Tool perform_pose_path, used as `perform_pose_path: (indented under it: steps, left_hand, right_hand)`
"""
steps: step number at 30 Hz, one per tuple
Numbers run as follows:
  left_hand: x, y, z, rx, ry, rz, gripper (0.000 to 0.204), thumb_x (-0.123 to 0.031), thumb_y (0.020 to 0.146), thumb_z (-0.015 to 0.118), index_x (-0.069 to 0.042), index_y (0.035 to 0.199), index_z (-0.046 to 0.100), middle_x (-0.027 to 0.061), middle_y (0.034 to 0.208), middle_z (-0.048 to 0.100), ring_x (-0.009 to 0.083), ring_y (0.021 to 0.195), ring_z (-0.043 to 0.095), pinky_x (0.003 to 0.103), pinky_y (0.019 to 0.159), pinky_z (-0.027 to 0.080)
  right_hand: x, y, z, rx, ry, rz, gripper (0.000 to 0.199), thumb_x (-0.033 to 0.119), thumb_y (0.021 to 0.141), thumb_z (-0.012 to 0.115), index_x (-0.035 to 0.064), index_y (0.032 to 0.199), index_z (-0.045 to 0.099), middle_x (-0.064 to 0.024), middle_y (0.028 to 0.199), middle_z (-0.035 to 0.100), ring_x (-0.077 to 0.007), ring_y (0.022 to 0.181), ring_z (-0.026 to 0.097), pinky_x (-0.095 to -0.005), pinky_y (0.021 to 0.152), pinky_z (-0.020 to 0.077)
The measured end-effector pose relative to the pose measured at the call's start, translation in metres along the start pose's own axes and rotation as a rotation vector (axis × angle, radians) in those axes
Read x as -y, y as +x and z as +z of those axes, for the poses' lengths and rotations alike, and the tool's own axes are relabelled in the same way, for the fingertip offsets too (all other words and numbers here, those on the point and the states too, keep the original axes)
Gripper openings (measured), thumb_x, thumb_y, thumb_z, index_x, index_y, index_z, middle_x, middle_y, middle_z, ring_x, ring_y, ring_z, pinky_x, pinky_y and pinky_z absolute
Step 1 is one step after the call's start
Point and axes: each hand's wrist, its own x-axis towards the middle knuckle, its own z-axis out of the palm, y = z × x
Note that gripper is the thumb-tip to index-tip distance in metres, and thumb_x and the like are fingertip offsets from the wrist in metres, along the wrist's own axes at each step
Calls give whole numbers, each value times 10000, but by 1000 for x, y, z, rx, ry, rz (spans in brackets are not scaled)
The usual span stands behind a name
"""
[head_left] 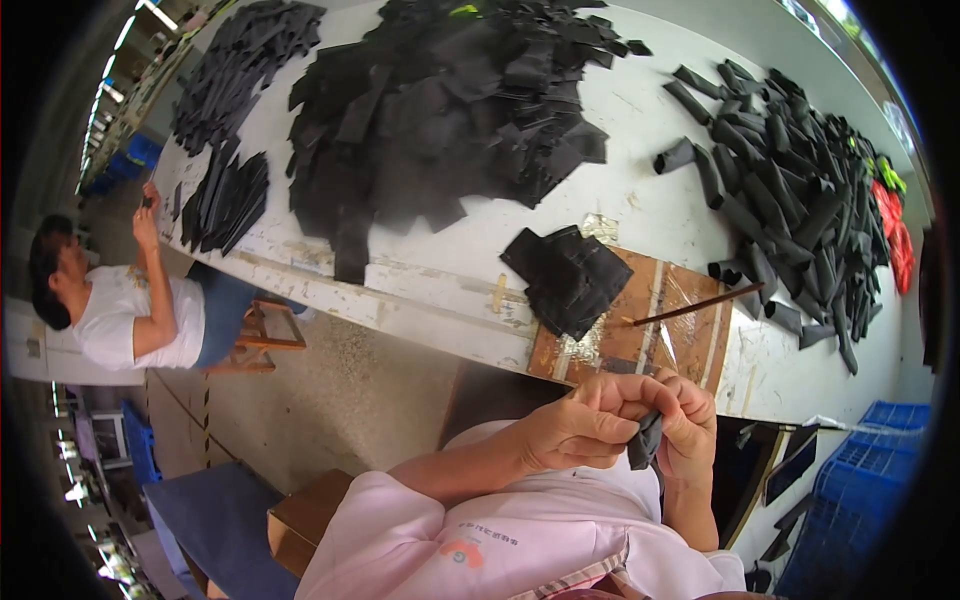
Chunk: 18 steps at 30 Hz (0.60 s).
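At nine o'clock in the view, a co-worker [120,300] in a white shirt sits beside the long white table [640,200], both hands raised near the face on something too small to tell. Toward eleven o'clock, flat black fabric strips [225,195] lie in loose stacks near the table's edge, and at twelve o'clock a broad heap of black fabric pieces [450,100] spreads across the top. Near the centre, a small stack of black squares [570,275] rests half on a brown board [680,335] set into the table edge, with a thin wooden stick [700,303] lying across that board just beside it. Below, at six o'clock, the left hand [575,430] is closed, fingers curled and pinching a small dark fabric piece [645,440]; the right hand [685,425] is closed on the same piece from the other side, the two hands touching. At two o'clock a large pile of rolled black tubes [800,200] covers the table, with red cloth [893,235] at its far edge. At four o'clock stands a blue crate [860,490].
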Motion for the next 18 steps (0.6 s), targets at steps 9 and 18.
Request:
perform_pose_path:
  steps: [9,18]
  left_hand:
    - [-55,48,65,-36,48,215,297,-138,884,463,-20,1151,408,123,836,593,31,311,305,175,308,231]
    - [-61,73,20,-164,56,251,216,-16,859,395,-24,1050,493,123,813,599,27,302,270,172,296,209]
  right_hand:
    - [83,45,13,-27,-454,-323,253,215,868,509,48,686,454,32,642,408,-59,582,356,-194,521,292]
    - [55,76,-22,52,92,2,254,268,842,566,53,716,515,34,591,420,-42,538,369,-168,469,302]
